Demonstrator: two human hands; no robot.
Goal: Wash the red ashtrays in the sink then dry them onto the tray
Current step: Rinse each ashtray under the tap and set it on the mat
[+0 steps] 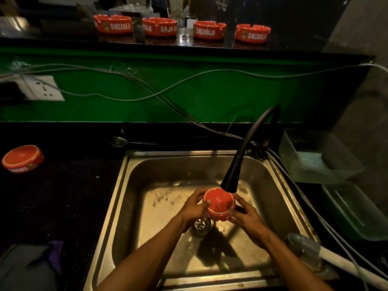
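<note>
- Left hand (pixel 194 206), just below frame centre: fingers curled round the left side of the red ashtray (pixel 219 203), thumb lying over its rim. Firm grip.
- Right hand (pixel 245 215): fingers bent and wrapped against the ashtray's right and lower side, fingertips on its wall. Both hands hold the one piece.
- Ashtray is upside down, flat base facing the camera, held above the sink (pixel 147 171) basin and clear of its floor, directly under the black faucet (pixel 241 164) nozzle. Water stream hard to make out; a faint glint on the base only.
- Both forearms enter from the bottom edge and converge upward over the basin; elbows cut off by the frame.
- Drain (pixel 200 225) sits below the hands, partly hidden by the left wrist.
- Another ashtray (pixel 22 158), inverted, rests on the dark counter at mid left.
- Four more ashtrays (pixel 210 30) stand in a row on the upper ledge, top of frame.
- A spoon (pixel 126 141) lies behind the sink rim.
- Clear plastic containers (pixel 315 158) at right; contents indistinct.
- Lower left: dark cloth, badly lit, not identifiable.
</note>
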